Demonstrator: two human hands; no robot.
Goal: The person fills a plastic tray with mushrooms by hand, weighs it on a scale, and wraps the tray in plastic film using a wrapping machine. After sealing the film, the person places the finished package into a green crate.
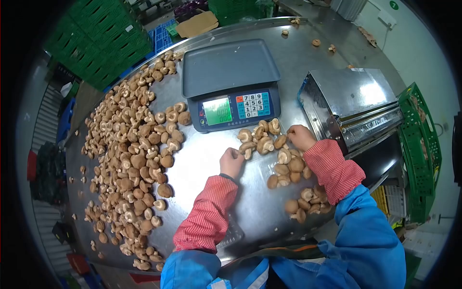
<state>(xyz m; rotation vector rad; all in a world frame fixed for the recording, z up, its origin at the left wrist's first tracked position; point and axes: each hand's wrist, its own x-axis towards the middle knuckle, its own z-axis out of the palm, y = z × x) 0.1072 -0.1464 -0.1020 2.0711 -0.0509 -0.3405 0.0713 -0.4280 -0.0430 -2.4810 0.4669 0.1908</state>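
Between my hands sits a small group of brown shiitake mushrooms (262,137), just in front of a digital scale (236,103). At the group's left side is my left hand (232,163), its fingers pinched together low over the steel table. My right hand (301,137) is closed at the right side, its fingertips beside a mushroom cap (280,141). What either pinch holds is too small or hidden to tell. Below my right hand lies a second group of mushrooms (288,168), seemingly on clear plastic. Nearer my body is a third group (308,200).
A large heap of loose mushrooms (134,164) covers the table's left side. The scale's grey pan (228,67) bears no mushrooms. To the right stands a metal wrapping machine (351,106), with a green crate (421,144) beyond. Stacked green crates (96,43) stand back left.
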